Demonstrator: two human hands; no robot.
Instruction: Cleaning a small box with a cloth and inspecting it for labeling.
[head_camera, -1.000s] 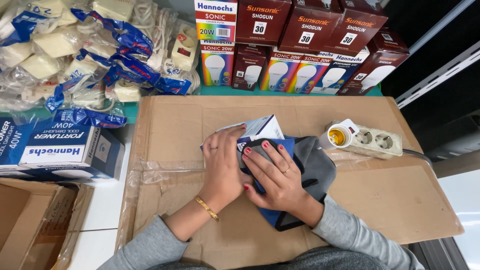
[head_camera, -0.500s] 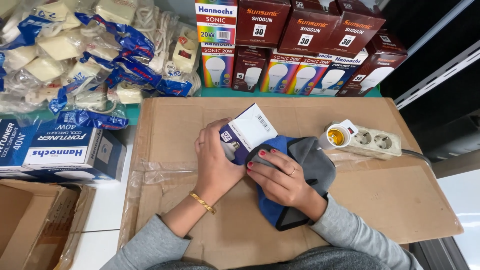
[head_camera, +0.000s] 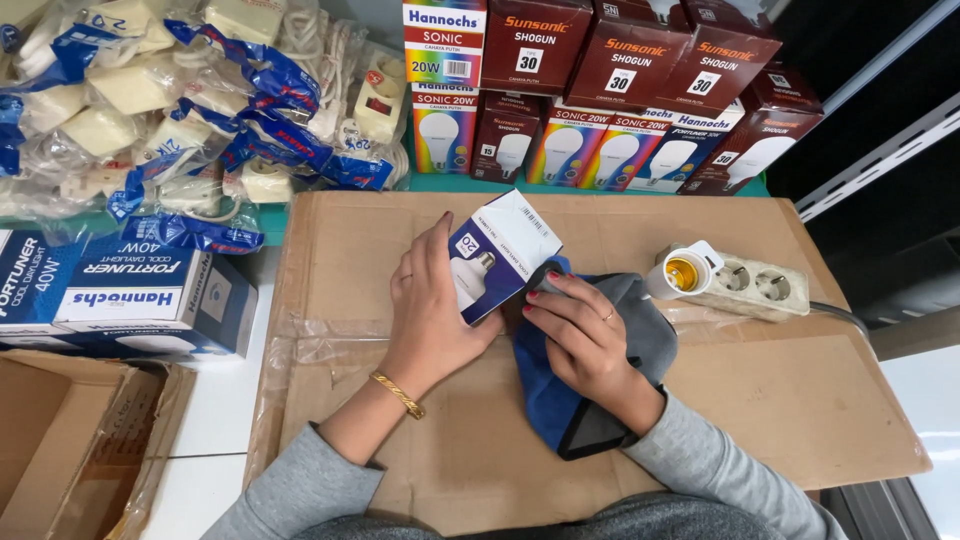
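Since a second ago the bulb box (head_camera: 503, 256) has tilted up off the cloth (head_camera: 600, 365). The right hand (head_camera: 583, 340) presses the cloth on the cardboard-covered desk (head_camera: 800, 400); the left hand (head_camera: 435, 305) grips the box. Beyond lies a socket strip (head_camera: 735, 283).

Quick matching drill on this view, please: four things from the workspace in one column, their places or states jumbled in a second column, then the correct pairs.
1. small bulb box
2. blue and grey cloth
3. power strip
4. large blue boxes

A. at the left, beside the cardboard
B. under the right hand
C. at the right, with a lamp socket plugged in
D. held tilted in the left hand

Pairs: 1-D, 2-B, 3-C, 4-A
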